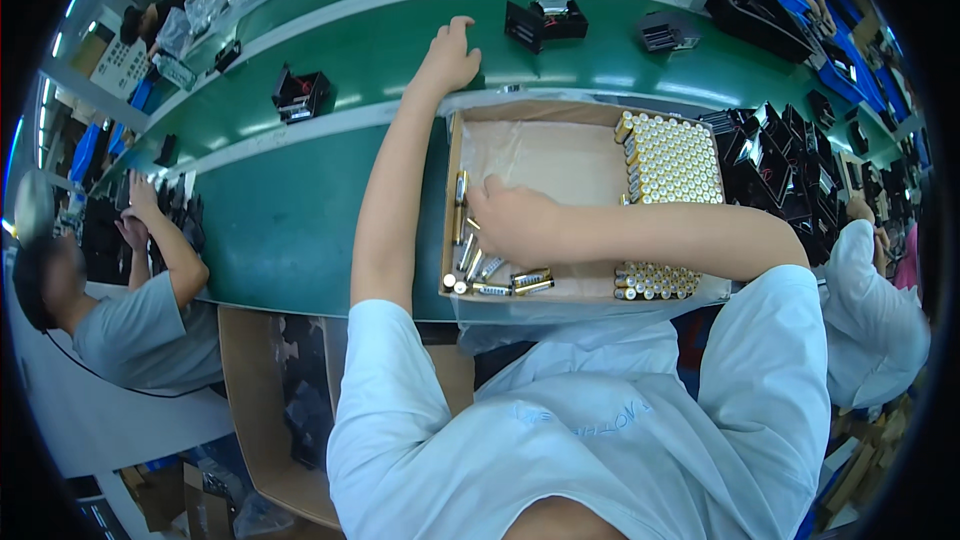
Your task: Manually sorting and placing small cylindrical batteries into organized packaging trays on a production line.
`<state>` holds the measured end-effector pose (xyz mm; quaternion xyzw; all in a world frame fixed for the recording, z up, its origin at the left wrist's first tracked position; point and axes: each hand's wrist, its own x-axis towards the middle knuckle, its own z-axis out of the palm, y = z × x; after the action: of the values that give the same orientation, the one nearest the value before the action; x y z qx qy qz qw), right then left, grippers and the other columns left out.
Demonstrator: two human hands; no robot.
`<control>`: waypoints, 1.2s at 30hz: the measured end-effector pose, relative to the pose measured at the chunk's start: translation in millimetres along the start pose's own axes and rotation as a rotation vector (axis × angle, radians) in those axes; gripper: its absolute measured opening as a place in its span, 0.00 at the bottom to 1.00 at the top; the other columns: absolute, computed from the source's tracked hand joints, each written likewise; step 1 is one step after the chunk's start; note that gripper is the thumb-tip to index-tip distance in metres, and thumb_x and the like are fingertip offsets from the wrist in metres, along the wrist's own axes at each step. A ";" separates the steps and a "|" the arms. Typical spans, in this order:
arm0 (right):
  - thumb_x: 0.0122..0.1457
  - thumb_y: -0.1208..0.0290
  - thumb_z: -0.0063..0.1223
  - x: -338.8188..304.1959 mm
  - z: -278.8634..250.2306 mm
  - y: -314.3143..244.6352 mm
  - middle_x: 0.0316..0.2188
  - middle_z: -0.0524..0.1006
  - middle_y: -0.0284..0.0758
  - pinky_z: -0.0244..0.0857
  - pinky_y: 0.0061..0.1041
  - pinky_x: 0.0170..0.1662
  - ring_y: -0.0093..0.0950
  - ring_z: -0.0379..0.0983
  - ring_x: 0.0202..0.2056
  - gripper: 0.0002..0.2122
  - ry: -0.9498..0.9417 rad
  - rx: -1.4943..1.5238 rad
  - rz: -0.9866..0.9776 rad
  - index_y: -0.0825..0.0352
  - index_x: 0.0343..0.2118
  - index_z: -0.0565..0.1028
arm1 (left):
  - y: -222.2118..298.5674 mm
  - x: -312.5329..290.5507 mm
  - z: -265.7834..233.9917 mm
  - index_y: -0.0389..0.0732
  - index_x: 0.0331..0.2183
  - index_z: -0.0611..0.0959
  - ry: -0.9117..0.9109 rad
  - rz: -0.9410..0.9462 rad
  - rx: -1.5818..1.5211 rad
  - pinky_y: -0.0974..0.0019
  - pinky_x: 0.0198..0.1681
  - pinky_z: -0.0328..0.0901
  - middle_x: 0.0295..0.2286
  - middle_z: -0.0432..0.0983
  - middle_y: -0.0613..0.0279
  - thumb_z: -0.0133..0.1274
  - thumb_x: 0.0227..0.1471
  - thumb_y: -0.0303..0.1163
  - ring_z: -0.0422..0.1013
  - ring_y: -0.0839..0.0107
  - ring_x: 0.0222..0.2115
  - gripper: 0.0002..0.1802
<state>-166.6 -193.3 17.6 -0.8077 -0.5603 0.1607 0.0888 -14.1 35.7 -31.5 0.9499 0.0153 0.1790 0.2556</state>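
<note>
My left hand (450, 60) reaches far over the green conveyor belt (400, 50), beyond the box. Its fingers are apart and partly bent, and I see nothing in them. A shallow cardboard box (560, 112) lies in front of me. Inside its left part, my right hand (514, 224) is bent down with curled fingers among loose batteries (492, 289). The fingertips are partly hidden, so what they hold cannot be made out. Tight rows of upright batteries (672, 160) fill the box's right side. My right forearm crosses over and hides some of them.
Black battery cases lie on the belt: an open case (560, 20), another case (668, 32) and one at the left (300, 93). More black cases (780, 160) are heaped right of the box. A co-worker (140, 310) sits at the left, another person (870, 310) at the right.
</note>
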 end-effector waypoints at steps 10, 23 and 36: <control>0.55 0.70 0.55 -4.1 1.0 8.3 0.35 0.74 0.51 0.74 0.42 0.32 0.46 0.76 0.25 0.13 0.072 -0.036 -0.027 0.73 0.40 0.71 | 18.5 44.4 -2.3 0.41 0.56 0.69 0.204 0.510 0.350 0.51 0.51 0.66 0.53 0.67 0.37 0.58 0.51 0.31 0.71 0.44 0.46 0.31; 0.57 0.72 0.51 14.3 -39.7 25.1 0.32 0.81 0.47 0.72 0.42 0.36 0.46 0.78 0.31 0.09 -0.262 0.067 -0.108 0.71 0.36 0.77 | 22.5 36.3 23.3 0.42 0.54 0.70 0.151 -0.194 -0.663 0.53 0.38 0.72 0.52 0.65 0.40 0.53 0.59 0.36 0.73 0.58 0.41 0.23; 0.49 0.66 0.56 116.6 -132.3 172.0 0.25 0.82 0.41 0.74 0.34 0.34 0.39 0.77 0.25 0.16 0.798 0.206 0.360 0.69 0.39 0.82 | 85.1 33.2 -25.3 0.36 0.50 0.65 0.020 -0.447 -1.469 0.54 0.34 0.77 0.42 0.68 0.44 0.42 0.66 0.40 0.73 0.57 0.36 0.19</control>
<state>69.0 -140.9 66.7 -0.8781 -0.3137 -0.0953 0.3486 2.9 -22.1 41.7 0.5087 0.0865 0.0957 0.8512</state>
